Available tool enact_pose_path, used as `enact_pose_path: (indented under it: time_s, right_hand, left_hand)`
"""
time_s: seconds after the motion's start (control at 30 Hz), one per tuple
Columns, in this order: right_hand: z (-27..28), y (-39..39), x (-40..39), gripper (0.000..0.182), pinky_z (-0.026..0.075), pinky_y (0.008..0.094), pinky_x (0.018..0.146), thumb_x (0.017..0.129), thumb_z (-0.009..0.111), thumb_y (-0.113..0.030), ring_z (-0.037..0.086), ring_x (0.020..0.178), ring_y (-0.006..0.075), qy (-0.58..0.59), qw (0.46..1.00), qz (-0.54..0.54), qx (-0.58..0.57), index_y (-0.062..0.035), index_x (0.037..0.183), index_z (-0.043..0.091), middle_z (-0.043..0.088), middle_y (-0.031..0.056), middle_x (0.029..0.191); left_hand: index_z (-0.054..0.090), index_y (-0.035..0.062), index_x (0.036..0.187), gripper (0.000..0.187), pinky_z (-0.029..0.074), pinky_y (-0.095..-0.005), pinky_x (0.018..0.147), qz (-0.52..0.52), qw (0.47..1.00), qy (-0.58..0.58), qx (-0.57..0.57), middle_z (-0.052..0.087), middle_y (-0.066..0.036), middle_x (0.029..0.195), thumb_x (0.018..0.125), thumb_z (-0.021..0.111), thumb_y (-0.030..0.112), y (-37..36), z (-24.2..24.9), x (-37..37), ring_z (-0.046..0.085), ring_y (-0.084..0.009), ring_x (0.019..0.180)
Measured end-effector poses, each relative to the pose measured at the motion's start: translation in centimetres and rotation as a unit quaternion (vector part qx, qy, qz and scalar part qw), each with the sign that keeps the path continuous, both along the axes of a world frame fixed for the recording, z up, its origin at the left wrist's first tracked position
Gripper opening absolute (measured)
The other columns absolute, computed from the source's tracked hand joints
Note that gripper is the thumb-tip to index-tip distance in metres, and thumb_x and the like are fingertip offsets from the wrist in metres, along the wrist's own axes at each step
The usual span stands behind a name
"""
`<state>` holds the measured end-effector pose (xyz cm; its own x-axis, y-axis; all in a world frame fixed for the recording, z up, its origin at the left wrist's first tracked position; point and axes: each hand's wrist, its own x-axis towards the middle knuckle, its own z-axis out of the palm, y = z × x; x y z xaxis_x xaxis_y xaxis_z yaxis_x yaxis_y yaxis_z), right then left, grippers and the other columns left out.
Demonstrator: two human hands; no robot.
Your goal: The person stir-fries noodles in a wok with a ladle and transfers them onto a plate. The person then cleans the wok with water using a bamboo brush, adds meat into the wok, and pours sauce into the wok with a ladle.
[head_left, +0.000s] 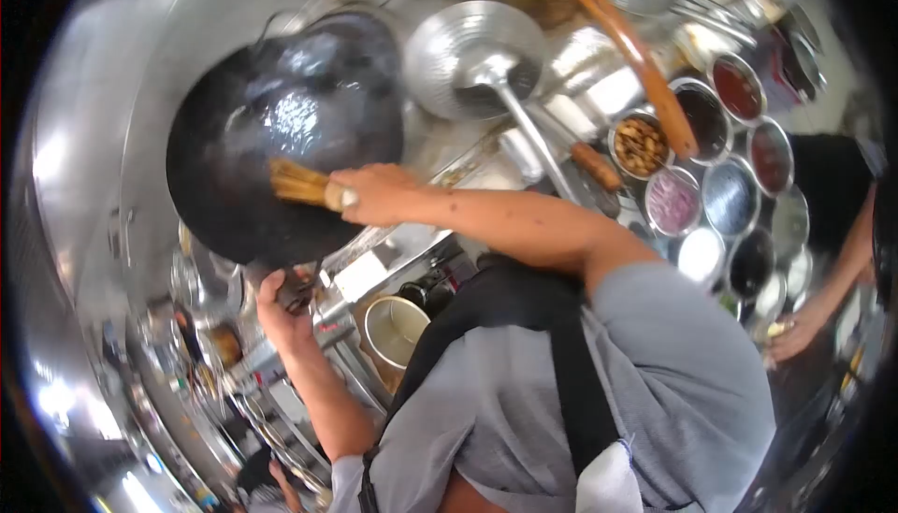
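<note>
A large black wok (220, 134) fills the upper left, its inside wet and shiny. My right hand (379, 195) is wrapped round the handle end of a straw brush (301, 183), whose bristles reach over the wok's inner surface. Below the wok, my left hand (285, 307) is closed round the dark wok handle (292, 290) at the wok's lower edge.
A metal ladle (510, 92) lies right of the wok beside a wooden-handled tool (641, 59). Bowls of sauces, chopped onion (672, 201) and brown pieces (641, 146) stand at the right. A co-worker's hand (793, 337) is beyond them. An empty pot (397, 331) sits below.
</note>
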<state>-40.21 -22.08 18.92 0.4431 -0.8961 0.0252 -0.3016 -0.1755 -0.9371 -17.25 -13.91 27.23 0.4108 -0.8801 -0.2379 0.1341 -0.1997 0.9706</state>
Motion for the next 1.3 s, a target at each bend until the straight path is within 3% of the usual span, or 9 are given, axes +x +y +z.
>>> enact_pose_path:
  time_s: [0.3,0.43,0.73,0.83,0.97,1.03,1.1,1.27,1.3]
  right_hand:
    - [2.5,4.8,-7.6,0.072,0.037,0.0319,0.101,0.079,0.067,-0.03,0.05,0.122,0.0286,-0.161,0.97,-0.183,0.009,-0.0033,0.139,0.039,0.052,0.0214,0.13]
    - [4.1,5.1,-8.1,0.073,0.035,0.0313,0.103,0.079,0.069,-0.027,0.047,0.125,0.0241,-0.222,0.948,-0.229,-0.014,0.0014,0.139,0.037,0.048,0.0192,0.135]
    - [7.6,5.1,-2.5,0.072,0.036,0.0279,0.1,0.085,0.068,-0.011,0.045,0.119,0.0132,-0.264,0.961,-0.067,-0.05,0.0034,0.142,0.028,0.045,0.0099,0.133]
    - [7.8,5.0,1.8,0.075,0.038,0.0314,0.1,0.082,0.067,-0.015,0.047,0.12,0.0201,-0.285,0.958,0.026,0.031,0.0034,0.142,0.027,0.046,0.0161,0.133]
    - [3.2,4.7,9.2,0.073,0.046,0.0294,0.088,0.083,0.065,-0.012,0.053,0.109,0.0183,-0.219,0.946,0.132,0.197,0.0011,0.143,0.026,0.05,0.0137,0.127]
    - [1.4,3.8,13.5,0.071,0.049,0.0288,0.051,0.084,0.062,-0.008,0.059,0.077,0.0158,-0.109,0.923,0.128,0.347,-0.0139,0.145,0.027,0.055,0.0132,0.117]
    - [-4.2,2.4,18.5,0.071,0.048,0.029,0.047,0.084,0.061,-0.009,0.06,0.072,0.017,-0.051,0.947,0.127,0.291,-0.0146,0.146,0.027,0.057,0.0141,0.115]
    - [-11.4,1.3,27.5,0.076,0.054,0.0319,0.058,0.082,0.06,-0.015,0.062,0.077,0.0226,0.109,0.968,0.021,0.227,-0.0189,0.148,0.022,0.057,0.0215,0.118]
    - [-9.3,1.6,27.5,0.073,0.054,0.0381,0.075,0.082,0.059,-0.018,0.061,0.095,0.0292,0.07,0.949,0.034,0.304,-0.0183,0.147,0.025,0.047,0.0248,0.13]
  left_hand:
    - [0.061,0.0148,0.084,0.01,0.049,-0.0309,0.062,0.027,0.941,0.323,0.1,0.065,-0.003,0.08,0.075,0.066,0.014,-4.7,-8.3,-0.5,0.062,-0.0192,0.075]
    - [0.059,0.0151,0.083,0.01,0.048,-0.0306,0.062,0.059,0.943,0.323,0.048,0.063,-0.002,0.078,0.076,0.066,0.017,-8.0,-10.6,-2.6,0.061,-0.019,0.074]
    - [0.058,0.0114,0.087,0.028,0.049,-0.0324,0.061,-0.02,0.928,0.372,0.021,0.062,-0.005,0.079,0.076,0.069,0.035,-9.6,-12.4,-2.3,0.059,-0.0209,0.068]
    - [0.059,0.0108,0.095,0.035,0.05,-0.0343,0.062,-0.009,0.918,0.396,-0.025,0.063,-0.006,0.085,0.079,0.064,0.041,-4.6,-12.6,-1.5,0.06,-0.0222,0.071]
    - [0.053,0.0008,0.109,0.042,0.054,-0.0421,0.066,0.058,0.902,0.429,0.004,0.063,-0.016,0.088,0.075,0.057,0.025,6.0,-12.8,0.0,0.063,-0.0298,0.074]
    - [0.053,-0.0018,0.11,0.044,0.053,-0.0413,0.068,0.041,0.867,0.496,0.03,0.062,-0.02,0.089,0.073,0.053,0.022,11.0,-17.3,2.5,0.062,-0.03,0.071]
    - [0.052,-0.003,0.111,0.045,0.053,-0.0402,0.066,0.093,0.866,0.491,0.026,0.062,-0.02,0.087,0.073,0.056,0.021,14.6,-17.7,2.9,0.062,-0.0301,0.068]
    - [0.054,-0.0032,0.11,0.042,0.054,-0.0372,0.065,0.143,0.876,0.459,0.028,0.064,-0.019,0.087,0.075,0.062,0.018,17.3,-17.5,3.3,0.063,-0.0278,0.071]
    - [0.053,-0.0035,0.111,0.043,0.054,-0.0367,0.065,0.139,0.887,0.439,0.025,0.064,-0.018,0.087,0.074,0.062,0.017,17.2,-17.3,3.7,0.063,-0.0273,0.071]
